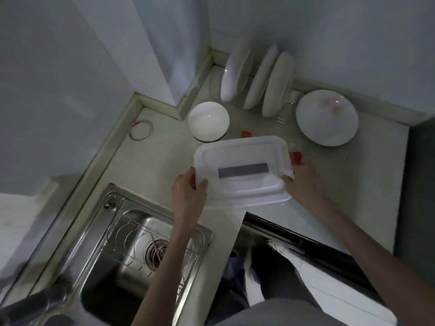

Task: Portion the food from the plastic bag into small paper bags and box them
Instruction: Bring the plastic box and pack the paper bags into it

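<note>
A translucent white plastic box with its lid on and a grey label strip across the top hangs above the pale counter, held from both sides. My left hand grips its left edge, thumb on the lid. My right hand grips the right end, fingers curled under the rim. Small red bits lie on the counter behind the box, partly hidden by it. No plastic bag or paper bags are in sight.
A white bowl stands behind the box and a white plate lies at the back right. Three plates stand in a rack against the wall. A steel sink lies at the front left, and a rubber band at the far left.
</note>
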Available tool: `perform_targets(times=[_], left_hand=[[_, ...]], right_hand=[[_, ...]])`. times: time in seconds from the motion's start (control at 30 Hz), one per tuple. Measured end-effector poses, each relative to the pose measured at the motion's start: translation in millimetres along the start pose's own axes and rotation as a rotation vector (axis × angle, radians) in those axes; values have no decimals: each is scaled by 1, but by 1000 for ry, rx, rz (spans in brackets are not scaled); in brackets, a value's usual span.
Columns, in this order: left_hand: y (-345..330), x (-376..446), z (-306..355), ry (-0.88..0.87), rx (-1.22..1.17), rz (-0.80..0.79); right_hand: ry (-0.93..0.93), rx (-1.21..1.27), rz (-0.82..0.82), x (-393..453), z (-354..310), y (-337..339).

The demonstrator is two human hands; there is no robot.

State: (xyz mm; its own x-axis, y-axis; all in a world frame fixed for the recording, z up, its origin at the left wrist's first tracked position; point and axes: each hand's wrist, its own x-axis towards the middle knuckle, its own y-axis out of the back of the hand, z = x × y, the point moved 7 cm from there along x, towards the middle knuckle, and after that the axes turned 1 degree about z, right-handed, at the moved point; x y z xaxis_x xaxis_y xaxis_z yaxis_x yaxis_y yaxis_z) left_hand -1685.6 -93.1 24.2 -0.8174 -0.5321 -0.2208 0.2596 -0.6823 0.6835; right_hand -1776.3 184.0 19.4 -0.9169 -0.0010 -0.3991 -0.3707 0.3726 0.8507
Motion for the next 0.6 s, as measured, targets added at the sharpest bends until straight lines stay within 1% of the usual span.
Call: perform_targets(times=[0.07,0.17,0.23,0.37,0.47,0.53,0.6], left_hand=[[-9,2,3,-8,98,-3],[-8,8,1,-7,157,11],[-4,12,-4,14,149,-1],[-2,17,-9,58,97,-32],[-3,19,-15,134,66,-80],[-4,19,-17,161,31,-110],[-5,18,-16,130,42,-105]], right_hand=[[-42,43,4,-3,9,-4],[-38,50,18,-8,10,-12],[-25,109,27,-9,10,-16],[-8,243,105,-5,11,-10],[-25,364,98,-2,16,-10],[-36,330,69,-3,20,-15],[-41,244,71,0,23,-20]])
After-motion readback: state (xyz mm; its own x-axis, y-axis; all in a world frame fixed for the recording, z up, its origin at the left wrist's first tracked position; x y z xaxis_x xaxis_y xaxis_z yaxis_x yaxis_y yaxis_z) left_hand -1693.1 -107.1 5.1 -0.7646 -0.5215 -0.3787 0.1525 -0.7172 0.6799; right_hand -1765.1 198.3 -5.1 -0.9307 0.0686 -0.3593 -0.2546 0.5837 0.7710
